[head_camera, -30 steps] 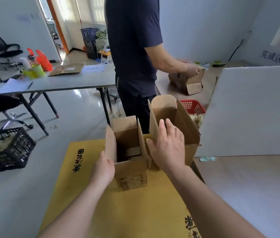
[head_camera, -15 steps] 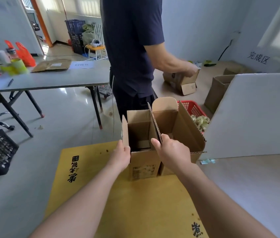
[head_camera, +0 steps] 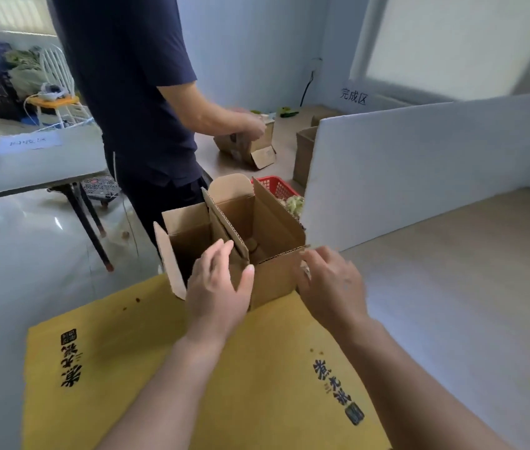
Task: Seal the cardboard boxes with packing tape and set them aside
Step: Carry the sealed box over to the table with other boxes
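Head: left hand (head_camera: 218, 289) fingers apart on box (head_camera: 273, 280); right hand (head_camera: 331, 287) loosely curled; wall sign (head_camera: 353, 96): 完成区.

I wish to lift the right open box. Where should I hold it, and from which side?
Probably by its two near corners, below the flaps, from the near side. The right box stands upright with flaps open, which would bend, and the left box crowds its left wall. The right hand is at the near right corner, the left hand at the near left.
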`<act>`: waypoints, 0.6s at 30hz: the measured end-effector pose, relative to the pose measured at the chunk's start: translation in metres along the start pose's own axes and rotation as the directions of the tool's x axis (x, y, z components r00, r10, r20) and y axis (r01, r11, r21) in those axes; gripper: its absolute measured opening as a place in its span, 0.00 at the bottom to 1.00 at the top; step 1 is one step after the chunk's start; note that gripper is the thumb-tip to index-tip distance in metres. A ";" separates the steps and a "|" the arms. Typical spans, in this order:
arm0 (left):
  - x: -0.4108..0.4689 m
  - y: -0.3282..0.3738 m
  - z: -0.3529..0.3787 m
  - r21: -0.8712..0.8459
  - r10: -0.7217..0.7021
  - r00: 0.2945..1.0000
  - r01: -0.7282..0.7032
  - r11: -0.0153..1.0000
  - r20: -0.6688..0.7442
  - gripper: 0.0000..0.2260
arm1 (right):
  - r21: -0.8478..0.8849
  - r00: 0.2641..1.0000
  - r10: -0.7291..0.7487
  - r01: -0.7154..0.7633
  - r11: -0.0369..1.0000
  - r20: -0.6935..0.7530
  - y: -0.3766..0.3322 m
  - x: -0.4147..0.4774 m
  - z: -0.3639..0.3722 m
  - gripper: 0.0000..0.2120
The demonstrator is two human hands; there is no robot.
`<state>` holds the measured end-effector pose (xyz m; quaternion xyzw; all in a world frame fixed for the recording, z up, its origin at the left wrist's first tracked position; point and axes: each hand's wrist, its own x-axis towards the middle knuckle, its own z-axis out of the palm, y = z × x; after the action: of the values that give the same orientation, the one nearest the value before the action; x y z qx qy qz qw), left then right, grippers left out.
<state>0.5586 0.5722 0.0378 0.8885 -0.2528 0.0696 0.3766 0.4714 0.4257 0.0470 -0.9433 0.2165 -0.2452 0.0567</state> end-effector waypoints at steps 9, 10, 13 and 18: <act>-0.089 0.091 0.085 0.035 0.226 0.918 -0.251 0.967 0.327 0.18 | -0.178 0.975 0.192 -0.209 0.962 -0.109 0.113 -0.124 -0.054 0.03; -0.101 0.106 0.096 0.033 0.245 0.902 -0.273 0.961 0.355 0.18 | -0.188 0.971 0.209 -0.229 0.955 -0.119 0.128 -0.139 -0.063 0.02; -0.141 0.157 0.129 -0.004 0.311 0.854 -0.341 0.940 0.416 0.18 | -0.228 0.949 0.289 -0.311 0.923 -0.124 0.180 -0.186 -0.094 0.04; -0.214 0.253 0.183 -0.084 0.434 0.757 -0.455 0.887 0.489 0.18 | -0.281 0.891 0.393 -0.447 0.850 -0.227 0.271 -0.272 -0.151 0.10</act>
<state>0.2348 0.3793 0.0020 0.7977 -0.5426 -0.0678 0.2542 0.0814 0.3008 0.0017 -0.8460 0.4592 -0.2631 -0.0649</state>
